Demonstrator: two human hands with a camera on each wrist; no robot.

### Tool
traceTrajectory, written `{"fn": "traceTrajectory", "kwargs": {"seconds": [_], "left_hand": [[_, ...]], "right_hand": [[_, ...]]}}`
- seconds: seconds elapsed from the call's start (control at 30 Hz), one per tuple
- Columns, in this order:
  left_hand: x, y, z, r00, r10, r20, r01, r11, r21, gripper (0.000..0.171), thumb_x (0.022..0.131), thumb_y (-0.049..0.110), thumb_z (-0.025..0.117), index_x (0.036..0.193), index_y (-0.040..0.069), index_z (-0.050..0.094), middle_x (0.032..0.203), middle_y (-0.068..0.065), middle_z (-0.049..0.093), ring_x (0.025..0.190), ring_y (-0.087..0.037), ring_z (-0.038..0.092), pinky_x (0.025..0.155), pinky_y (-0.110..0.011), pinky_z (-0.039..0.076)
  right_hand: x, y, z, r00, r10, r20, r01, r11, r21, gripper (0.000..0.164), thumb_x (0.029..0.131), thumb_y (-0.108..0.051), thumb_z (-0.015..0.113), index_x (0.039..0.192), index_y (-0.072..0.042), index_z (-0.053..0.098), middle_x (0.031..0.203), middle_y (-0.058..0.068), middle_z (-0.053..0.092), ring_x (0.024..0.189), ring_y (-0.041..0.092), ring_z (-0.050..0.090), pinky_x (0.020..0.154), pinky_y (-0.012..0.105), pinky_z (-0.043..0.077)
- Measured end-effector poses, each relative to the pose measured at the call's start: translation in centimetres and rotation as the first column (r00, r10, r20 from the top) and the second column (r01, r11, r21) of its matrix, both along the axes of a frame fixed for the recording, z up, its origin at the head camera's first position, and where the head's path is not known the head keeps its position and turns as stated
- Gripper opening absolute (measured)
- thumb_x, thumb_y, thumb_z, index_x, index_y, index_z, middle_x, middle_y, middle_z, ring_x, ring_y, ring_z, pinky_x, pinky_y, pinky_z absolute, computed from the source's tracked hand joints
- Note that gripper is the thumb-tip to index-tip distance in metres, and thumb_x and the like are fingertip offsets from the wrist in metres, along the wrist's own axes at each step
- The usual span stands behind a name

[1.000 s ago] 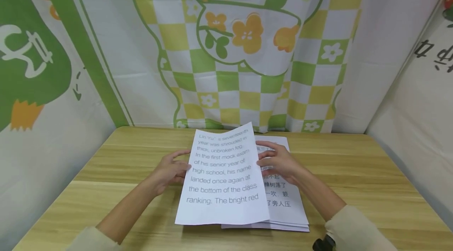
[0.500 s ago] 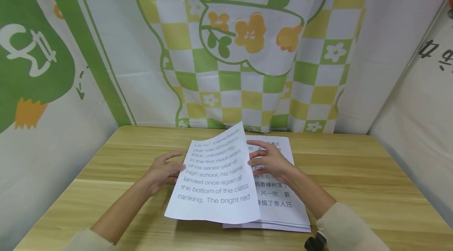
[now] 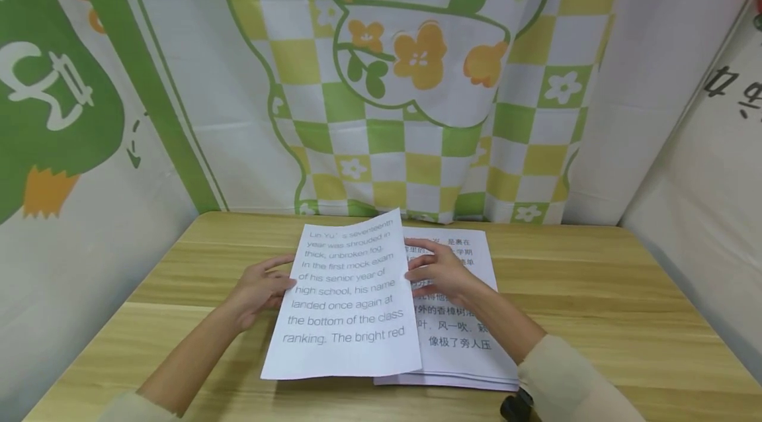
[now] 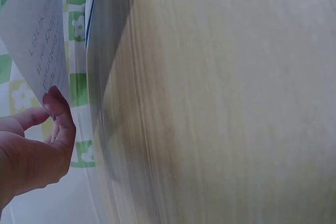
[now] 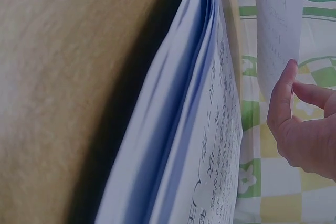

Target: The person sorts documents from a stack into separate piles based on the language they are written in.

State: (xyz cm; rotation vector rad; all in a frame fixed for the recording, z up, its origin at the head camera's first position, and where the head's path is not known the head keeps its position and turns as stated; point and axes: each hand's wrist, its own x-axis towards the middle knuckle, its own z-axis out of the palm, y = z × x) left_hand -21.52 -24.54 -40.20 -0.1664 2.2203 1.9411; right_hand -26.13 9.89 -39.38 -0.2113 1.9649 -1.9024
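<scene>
A sheet of paper (image 3: pixel 345 303) with large English print is held up between both hands, its top right corner bent upward. My left hand (image 3: pixel 257 293) pinches its left edge, and in the left wrist view the thumb and a finger of that hand (image 4: pixel 39 148) meet at the sheet's edge. On the opposite edge, my right hand (image 3: pixel 443 273) pinches the paper; the right wrist view shows that hand (image 5: pixel 304 124) with thumb and finger at the border. Below and to the right lies a stack of paper (image 3: pixel 458 366) with Chinese print, partly covered by the raised sheet.
The wooden table (image 3: pixel 595 316) carries the stack near its middle. A checked, flowered curtain (image 3: pixel 387 144) hangs right behind the table's far edge, with printed cloth walls on both sides. A small black object (image 3: pixel 516 405) sits by the right sleeve (image 3: pixel 571 376).
Both hands have carried the English sheet leftward, off more of the stack, so more of the Chinese text shows. Its top right corner has shifted left as well.
</scene>
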Motion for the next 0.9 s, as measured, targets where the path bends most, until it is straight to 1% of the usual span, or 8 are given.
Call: {"fn": "traceTrajectory", "kwargs": {"seconds": [0.23, 0.4, 0.63, 0.73, 0.9], "left_hand": [[0.0, -0.8, 0.0, 1.000, 0.013, -0.008, -0.013, 1.000, -0.006, 0.064, 0.098, -0.008, 0.057, 0.156, -0.009, 0.031, 0.099, -0.007, 0.074, 0.082, -0.016, 0.072, 0.070, -0.029, 0.063], [0.1, -1.3, 0.1, 1.000, 0.023, -0.003, -0.023, 0.999, -0.034, 0.064, 0.099, -0.008, 0.057, 0.157, -0.008, 0.030, 0.101, -0.007, 0.074, 0.083, -0.016, 0.072, 0.072, -0.029, 0.063], [0.1, -2.3, 0.2, 0.998, 0.068, 0.004, -0.068, 0.996, -0.056, 0.063, 0.099, -0.006, 0.056, 0.157, -0.006, 0.032, 0.104, -0.006, 0.073, 0.082, -0.015, 0.072, 0.072, -0.028, 0.063], [0.1, -2.6, 0.3, 0.997, 0.083, 0.007, -0.082, 0.995, -0.062, 0.063, 0.099, -0.006, 0.055, 0.157, -0.006, 0.031, 0.106, -0.007, 0.073, 0.082, -0.014, 0.072, 0.073, -0.029, 0.063], [0.1, -2.7, 0.2, 0.994, 0.110, 0.003, -0.109, 0.991, -0.081, 0.061, 0.101, -0.006, 0.053, 0.158, -0.005, 0.031, 0.114, -0.015, 0.070, 0.082, -0.013, 0.071, 0.073, -0.028, 0.063]], "right_hand": [[-0.1, -0.9, -0.4, 0.999, 0.003, 0.035, -0.003, 1.000, 0.010, 0.073, 0.090, 0.013, 0.066, 0.156, -0.005, 0.042, 0.098, 0.011, 0.062, 0.084, 0.021, 0.069, 0.071, 0.037, 0.066], [-0.1, -2.0, -0.6, 0.999, 0.008, 0.043, -0.009, 1.000, 0.024, 0.071, 0.091, 0.013, 0.065, 0.156, -0.002, 0.042, 0.099, 0.012, 0.062, 0.084, 0.022, 0.069, 0.072, 0.038, 0.066], [-0.4, -3.6, -0.9, 0.999, 0.016, 0.042, -0.017, 0.999, 0.033, 0.073, 0.089, 0.015, 0.066, 0.156, 0.001, 0.041, 0.102, 0.014, 0.061, 0.083, 0.022, 0.069, 0.071, 0.038, 0.066], [-0.6, -4.2, -1.0, 0.999, 0.020, 0.047, -0.022, 0.999, 0.033, 0.074, 0.088, 0.016, 0.067, 0.155, 0.002, 0.041, 0.103, 0.015, 0.060, 0.083, 0.023, 0.069, 0.071, 0.038, 0.066], [-0.7, -5.0, -1.3, 0.999, 0.015, 0.051, -0.018, 0.999, 0.042, 0.075, 0.086, 0.017, 0.066, 0.154, 0.003, 0.040, 0.103, 0.016, 0.060, 0.081, 0.023, 0.069, 0.069, 0.038, 0.066]]}}
